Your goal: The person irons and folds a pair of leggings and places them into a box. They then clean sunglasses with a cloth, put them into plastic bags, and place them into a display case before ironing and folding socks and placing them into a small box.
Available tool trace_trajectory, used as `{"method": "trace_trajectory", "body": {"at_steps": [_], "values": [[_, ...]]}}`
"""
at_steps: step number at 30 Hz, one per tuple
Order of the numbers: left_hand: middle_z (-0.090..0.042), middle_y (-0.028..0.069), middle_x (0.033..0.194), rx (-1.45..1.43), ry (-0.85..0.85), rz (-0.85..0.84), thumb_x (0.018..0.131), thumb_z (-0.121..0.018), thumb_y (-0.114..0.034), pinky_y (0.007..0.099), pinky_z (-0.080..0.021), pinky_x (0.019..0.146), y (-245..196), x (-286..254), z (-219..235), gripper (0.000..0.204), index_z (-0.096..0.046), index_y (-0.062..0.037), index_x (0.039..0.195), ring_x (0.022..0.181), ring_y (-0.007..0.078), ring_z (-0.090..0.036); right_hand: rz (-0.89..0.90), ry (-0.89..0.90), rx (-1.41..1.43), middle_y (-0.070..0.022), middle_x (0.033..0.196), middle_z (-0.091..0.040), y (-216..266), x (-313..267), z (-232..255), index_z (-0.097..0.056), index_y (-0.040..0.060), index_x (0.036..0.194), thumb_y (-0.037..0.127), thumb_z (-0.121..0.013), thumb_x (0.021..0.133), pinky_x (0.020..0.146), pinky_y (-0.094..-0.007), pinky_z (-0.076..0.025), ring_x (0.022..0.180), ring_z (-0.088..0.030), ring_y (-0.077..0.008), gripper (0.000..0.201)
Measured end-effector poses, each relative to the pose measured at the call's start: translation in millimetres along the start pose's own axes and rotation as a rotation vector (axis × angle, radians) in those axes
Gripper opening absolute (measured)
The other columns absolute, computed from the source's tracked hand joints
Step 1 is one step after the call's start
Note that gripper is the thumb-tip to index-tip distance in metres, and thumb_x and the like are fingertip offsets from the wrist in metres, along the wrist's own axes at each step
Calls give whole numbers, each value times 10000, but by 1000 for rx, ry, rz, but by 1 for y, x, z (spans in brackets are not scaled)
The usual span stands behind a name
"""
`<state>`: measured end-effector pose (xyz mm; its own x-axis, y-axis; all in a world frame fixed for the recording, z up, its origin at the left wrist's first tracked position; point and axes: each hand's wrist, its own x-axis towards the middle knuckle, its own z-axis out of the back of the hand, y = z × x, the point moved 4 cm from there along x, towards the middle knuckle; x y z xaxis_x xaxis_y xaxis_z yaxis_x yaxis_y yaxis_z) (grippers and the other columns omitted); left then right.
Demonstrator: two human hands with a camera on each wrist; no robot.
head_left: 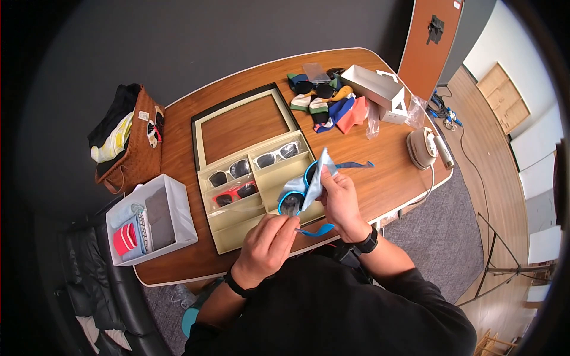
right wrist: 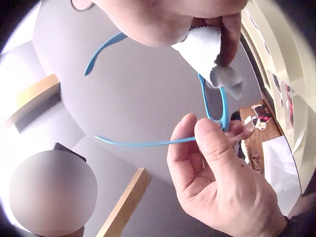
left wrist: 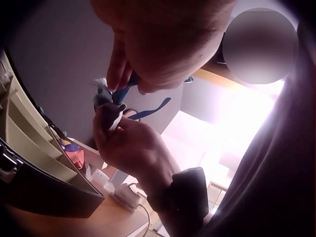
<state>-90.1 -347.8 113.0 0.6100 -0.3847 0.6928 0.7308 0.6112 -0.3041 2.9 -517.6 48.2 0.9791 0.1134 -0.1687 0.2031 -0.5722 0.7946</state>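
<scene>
Blue-framed sunglasses (head_left: 282,209) are held up over the display case's near part, with both temple arms unfolded. My left hand (head_left: 268,244) pinches them at the hinge, thumb and fingers around the frame corner, as the right wrist view shows with the left hand (right wrist: 222,173) low in it. My right hand (head_left: 340,199) grips a pale blue-grey cloth (head_left: 315,185) against the other lens and its side of the frame. In the right wrist view the cloth (right wrist: 202,49) hangs from the right fingers and covers part of the frame. One dark lens (right wrist: 214,101) shows bare there.
The compartmented case (head_left: 231,233) holds white, red and cream-framed sunglasses; its framed lid (head_left: 198,139) lies open behind. Left are a white box (head_left: 189,222) of folded cloths and a brown basket (head_left: 133,148). Colourful pouches (head_left: 353,115), a white box (head_left: 374,86) and a corded appliance (head_left: 420,148) sit right.
</scene>
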Motion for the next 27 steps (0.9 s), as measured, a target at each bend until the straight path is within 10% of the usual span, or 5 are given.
{"method": "trace_trajectory", "body": {"at_steps": [9, 27], "values": [[-634, 143, 1055, 36, 27, -11, 851, -799, 61, 381, -580, 714, 3, 0, 1, 350, -694, 58, 1185, 853, 291, -680, -80, 74, -47, 51, 702, -658, -11, 11, 16, -730, 92, 908, 191, -724, 1058, 508, -208, -354, 562, -530, -26, 180], [-640, 143, 1051, 13, 7, 29, 828, -793, 85, 396, -571, 710, 4, -4, 1, 369, -714, 45, 1186, 846, 298, -679, -145, 148, 141, -76, 994, -791, -9, 13, 21, -748, 3, 1089, 94, -680, 1062, 822, -289, -590, 853, -740, -137, 117]]}}
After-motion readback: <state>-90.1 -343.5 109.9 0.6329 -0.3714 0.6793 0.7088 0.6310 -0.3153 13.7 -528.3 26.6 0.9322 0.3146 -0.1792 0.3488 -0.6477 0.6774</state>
